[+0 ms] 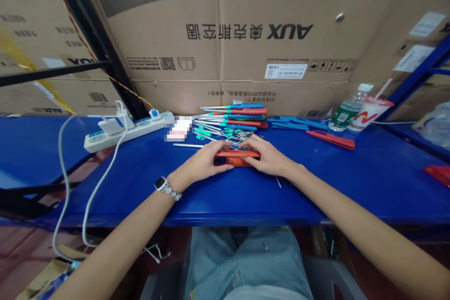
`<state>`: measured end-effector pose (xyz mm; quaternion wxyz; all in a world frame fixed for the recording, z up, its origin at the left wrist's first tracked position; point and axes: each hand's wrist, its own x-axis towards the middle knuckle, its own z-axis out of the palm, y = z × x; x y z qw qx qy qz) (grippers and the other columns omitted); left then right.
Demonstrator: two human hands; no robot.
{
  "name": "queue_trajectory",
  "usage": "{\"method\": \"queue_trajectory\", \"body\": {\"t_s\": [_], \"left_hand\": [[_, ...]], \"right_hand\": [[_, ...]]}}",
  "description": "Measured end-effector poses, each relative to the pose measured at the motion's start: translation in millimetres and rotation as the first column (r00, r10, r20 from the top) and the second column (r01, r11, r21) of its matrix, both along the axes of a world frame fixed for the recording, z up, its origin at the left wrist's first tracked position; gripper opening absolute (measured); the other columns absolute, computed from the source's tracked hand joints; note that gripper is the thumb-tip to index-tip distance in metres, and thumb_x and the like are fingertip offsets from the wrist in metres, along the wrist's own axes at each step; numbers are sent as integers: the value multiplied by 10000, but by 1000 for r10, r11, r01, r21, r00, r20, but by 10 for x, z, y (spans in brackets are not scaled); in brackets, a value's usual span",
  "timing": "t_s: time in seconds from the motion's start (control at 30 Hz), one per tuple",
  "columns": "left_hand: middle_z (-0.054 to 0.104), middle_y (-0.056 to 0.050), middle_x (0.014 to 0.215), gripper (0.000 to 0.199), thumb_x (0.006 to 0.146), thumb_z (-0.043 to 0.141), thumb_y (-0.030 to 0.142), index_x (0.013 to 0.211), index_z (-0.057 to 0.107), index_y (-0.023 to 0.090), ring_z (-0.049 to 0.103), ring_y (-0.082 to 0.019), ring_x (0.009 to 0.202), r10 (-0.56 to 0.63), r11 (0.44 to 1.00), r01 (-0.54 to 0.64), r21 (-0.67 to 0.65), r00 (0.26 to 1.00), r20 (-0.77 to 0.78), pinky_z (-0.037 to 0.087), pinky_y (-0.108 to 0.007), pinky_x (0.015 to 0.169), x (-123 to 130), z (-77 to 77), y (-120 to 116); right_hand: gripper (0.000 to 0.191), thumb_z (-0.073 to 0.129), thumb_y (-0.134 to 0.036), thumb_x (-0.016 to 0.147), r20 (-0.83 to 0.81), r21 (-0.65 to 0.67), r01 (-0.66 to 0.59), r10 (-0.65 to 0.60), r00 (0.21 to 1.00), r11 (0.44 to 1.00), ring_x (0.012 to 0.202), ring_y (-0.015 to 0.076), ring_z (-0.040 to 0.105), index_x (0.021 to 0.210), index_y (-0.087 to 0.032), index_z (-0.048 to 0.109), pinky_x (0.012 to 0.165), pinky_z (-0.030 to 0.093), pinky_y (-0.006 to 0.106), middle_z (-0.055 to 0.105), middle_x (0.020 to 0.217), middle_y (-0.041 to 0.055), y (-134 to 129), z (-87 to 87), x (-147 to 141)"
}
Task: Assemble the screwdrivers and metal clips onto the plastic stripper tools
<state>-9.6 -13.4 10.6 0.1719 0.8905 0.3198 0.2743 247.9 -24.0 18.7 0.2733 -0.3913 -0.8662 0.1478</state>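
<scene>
Both hands hold an orange plastic handle piece point(239, 161) low over the blue table point(316, 192), near its front-to-back middle. Its long axis runs left to right, across the person's view; which end is the front, I cannot tell. The left hand point(211, 161) has thumb and fingers clamped on the left end, and the right hand point(267, 154) pinches the right end likewise. Beyond them lie long-shafted tools with red and blue handles point(246, 117), pointing left.

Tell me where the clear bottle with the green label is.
In the head view, the bottle stands toward the right, just left of the white-and-red cup.
</scene>
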Motion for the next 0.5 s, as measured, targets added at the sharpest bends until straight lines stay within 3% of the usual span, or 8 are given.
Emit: {"method": "queue_trajectory", "body": {"t_s": [0.07,0.13,0.23,0.3,0.37,0.43,0.5], "left_hand": [[681,-117,1286,447,934,706,424,1305,584,206,662,-275,1155,-6,1000,4,19,997,72,543,-431,984,11,28,-11],[726,-87,1173,302,1009,594,406,1232,634,205,697,-231,1052,-12,1000,8,27,989,145,559,-375,917,28,64,-17],[759,-46,956,252,1034,530,381,1080,694,195,710,-186,840,43,999,-43,-6,973,228,559,-312,768,42,102,-7],[757,-39,887,249,1013,550,385,1043,698,186,702,-181,785,105,994,-94,-57,959,264,548,-299,723,32,111,13],[746,-34,824,251,1001,549,388,1017,686,178,698,-183,765,160,986,-138,-95,944,289,542,-301,720,4,115,41],[719,-26,754,266,995,534,401,973,671,174,687,-186,743,210,976,-184,-114,931,298,533,-308,719,-36,122,71],[691,-23,713,287,989,524,421,927,655,174,668,-185,712,255,965,-223,-138,920,297,523,-310,703,-79,133,99]], "right_hand": [[163,603,-283,929,-119,-75,-13,4,993,997,797,196,639,1074,-223,648,763,508,361,675,922,36,1,-19,-12],[197,648,-371,922,-234,-196,-14,-33,972,980,648,173,611,1059,-230,637,681,504,339,652,757,-12,-5,-28,-41],[332,700,-454,886,-346,-257,-1,-91,934,966,648,183,636,1121,-240,605,690,536,363,689,825,5,-23,-24,-89],[365,712,-431,873,-351,-116,67,-104,931,991,885,234,679,1160,-240,591,835,546,411,697,1032,68,-38,-17,-101],[339,697,-385,874,-334,118,203,-154,930,972,1089,279,619,1150,-219,590,950,503,448,639,1156,121,-60,-13,-92],[211,647,-336,896,-306,282,295,-205,930,913,1081,288,585,1050,-200,598,935,484,452,613,1107,134,-93,-12,-75],[106,615,-305,916,-187,328,245,-191,964,913,1006,273,584,946,-203,606,888,467,444,622,1026,112,-132,-15,-73]]}}
